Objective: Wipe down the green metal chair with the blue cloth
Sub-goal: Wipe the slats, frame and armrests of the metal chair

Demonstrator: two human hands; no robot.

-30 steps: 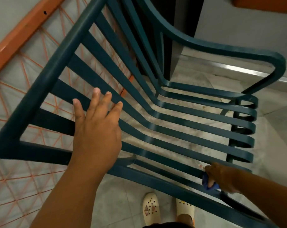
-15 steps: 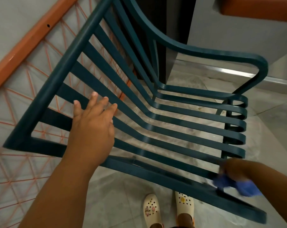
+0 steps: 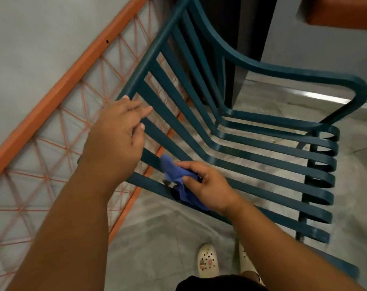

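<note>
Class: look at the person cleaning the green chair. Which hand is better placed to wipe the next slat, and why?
The right hand. It already grips the blue cloth against the nearest slat of the green chair. The left hand holds no cloth and rests on the backrest, probably steadying it.

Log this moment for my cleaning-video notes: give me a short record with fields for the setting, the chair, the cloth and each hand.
setting: grey floor, orange-framed lattice panel to the left
chair: green metal chair with slatted back and seat, curved armrest, seen from above
cloth: blue cloth, crumpled, lying against the chair's near side rail
right hand: right hand grips the cloth, pressing it onto the rail
left hand: left hand rests on the top of the backrest, fingers loosely bent; whether it grips is unclear
feet: cream clogs below the chair
</note>
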